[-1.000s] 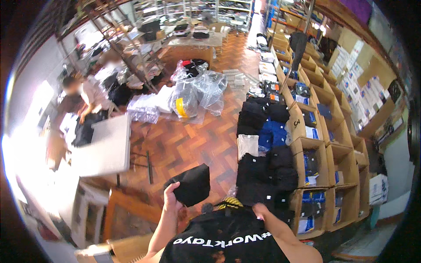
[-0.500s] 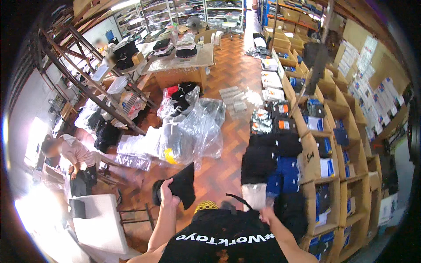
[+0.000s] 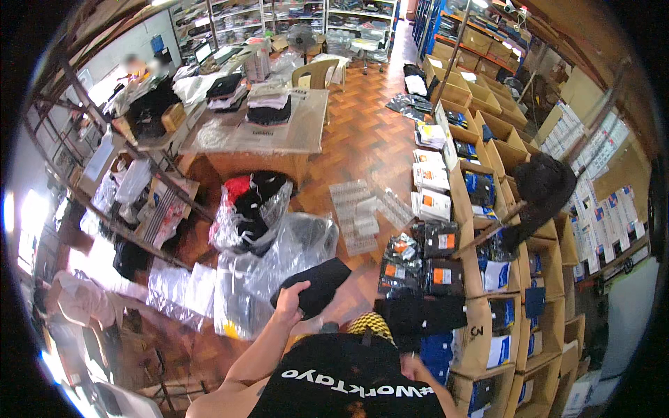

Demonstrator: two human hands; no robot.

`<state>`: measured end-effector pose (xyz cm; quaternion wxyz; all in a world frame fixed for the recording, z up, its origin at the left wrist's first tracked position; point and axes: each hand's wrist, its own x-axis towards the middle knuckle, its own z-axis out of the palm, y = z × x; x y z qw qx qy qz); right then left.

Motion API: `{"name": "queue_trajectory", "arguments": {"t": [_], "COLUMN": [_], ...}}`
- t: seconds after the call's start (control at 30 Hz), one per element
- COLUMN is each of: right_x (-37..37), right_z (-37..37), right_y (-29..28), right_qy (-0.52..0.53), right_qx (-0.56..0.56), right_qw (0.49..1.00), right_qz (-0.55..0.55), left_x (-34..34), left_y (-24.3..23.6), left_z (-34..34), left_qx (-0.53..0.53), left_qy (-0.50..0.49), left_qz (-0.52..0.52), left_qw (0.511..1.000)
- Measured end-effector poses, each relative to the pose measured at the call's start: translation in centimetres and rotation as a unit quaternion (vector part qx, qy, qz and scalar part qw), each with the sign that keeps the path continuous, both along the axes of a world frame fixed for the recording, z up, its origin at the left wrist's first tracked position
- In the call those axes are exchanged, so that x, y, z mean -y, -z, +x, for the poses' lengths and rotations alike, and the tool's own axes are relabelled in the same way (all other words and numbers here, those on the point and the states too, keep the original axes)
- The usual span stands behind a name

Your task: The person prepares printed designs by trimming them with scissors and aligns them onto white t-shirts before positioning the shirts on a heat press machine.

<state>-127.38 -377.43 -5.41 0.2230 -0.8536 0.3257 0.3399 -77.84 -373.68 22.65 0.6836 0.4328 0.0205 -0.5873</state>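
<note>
My left hand (image 3: 291, 301) is closed around a black folded cloth (image 3: 319, 287), held out in front of my body above the floor and beside the clear plastic bags. The cloth looks like a folded garment; its exact kind cannot be told. Down at my right side, my right hand (image 3: 412, 367) is curled close to my black shirt (image 3: 334, 376), partly hidden and a little blurred. Whatever may be in its fingers cannot be made out. Nearest to it are blue folded garments (image 3: 436, 355) and black folded garments (image 3: 418, 317). Yellow-and-black patterned cloth (image 3: 374, 326) shows just past my shirt.
Cardboard compartments (image 3: 481, 331) with packed garments line the right side. Packaged black garments (image 3: 441, 272) and white packs (image 3: 430, 171) lie along them. Clear plastic bags (image 3: 289, 244) fill the floor ahead, before a table (image 3: 293, 143). A person (image 3: 87, 299) is at the left.
My left hand has moved right and forward with the black cloth. The black strap by my right hand no longer shows, and that hand is closer to my shirt. The whole view has shifted.
</note>
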Motion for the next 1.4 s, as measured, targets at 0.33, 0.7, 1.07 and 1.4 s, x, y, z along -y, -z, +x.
{"name": "queue_trajectory", "arguments": {"t": [0.33, 0.7, 1.07, 1.4], "right_x": [33.5, 100.4, 120.5, 138.9], "right_z": [9.8, 33.5, 43.6, 48.7], "right_y": [-3.2, -17.3, -11.7, -4.1], "right_qy": [0.473, 0.432, 0.343, 0.545], "right_qx": [0.037, 0.415, 0.08, 0.007], "right_qw": [0.871, 0.798, 0.936, 0.822], "right_qz": [0.129, -0.059, 0.025, 0.166], "left_x": [34.5, 68.3, 114.2, 149.3], "left_y": [7.1, -0.3, 5.6, -3.4], "left_z": [6.6, 15.8, 30.0, 46.5], "left_qx": [0.32, 0.495, 0.539, 0.572], "left_qy": [0.081, 0.054, 0.458, 0.369], "left_qz": [0.022, -0.014, 0.193, 0.21], "left_qw": [0.944, 0.867, 0.68, 0.702]}}
